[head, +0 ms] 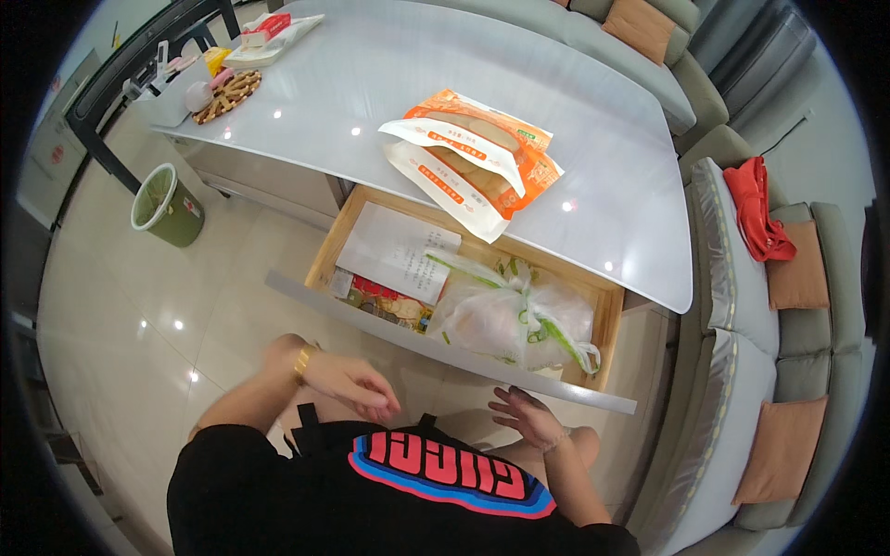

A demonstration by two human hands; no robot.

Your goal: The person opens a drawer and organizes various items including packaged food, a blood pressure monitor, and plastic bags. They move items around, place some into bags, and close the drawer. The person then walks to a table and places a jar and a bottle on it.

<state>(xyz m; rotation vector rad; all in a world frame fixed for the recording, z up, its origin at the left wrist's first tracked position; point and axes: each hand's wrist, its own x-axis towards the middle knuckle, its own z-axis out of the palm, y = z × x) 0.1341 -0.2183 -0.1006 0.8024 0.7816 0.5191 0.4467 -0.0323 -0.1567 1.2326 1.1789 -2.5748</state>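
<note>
Pulled out from the table is a wooden drawer (325, 260) with a grey front. Inside it, a tied translucent plastic bag (480, 323) with green print fills the right part. Printed white paper (389, 250) lies at the left over several small colourful items (393, 306). My left hand (354, 386), a gold bracelet at its wrist, hovers empty over my lap, fingers loosely bent. Close to the drawer front's right part is my right hand (530, 418), empty with fingers spread; I cannot tell whether it touches. Two orange-and-white food packages (473, 156) lie overlapping on the glossy tabletop (591, 160).
A white organizer box (167, 104), a woven trivet (233, 94) and a red-and-white box (266, 29) sit at the tabletop's far left. A green waste bin (177, 215) stands on the tiled floor. Rightward is a grey sofa (737, 389) with brown cushions and a red bag (754, 208).
</note>
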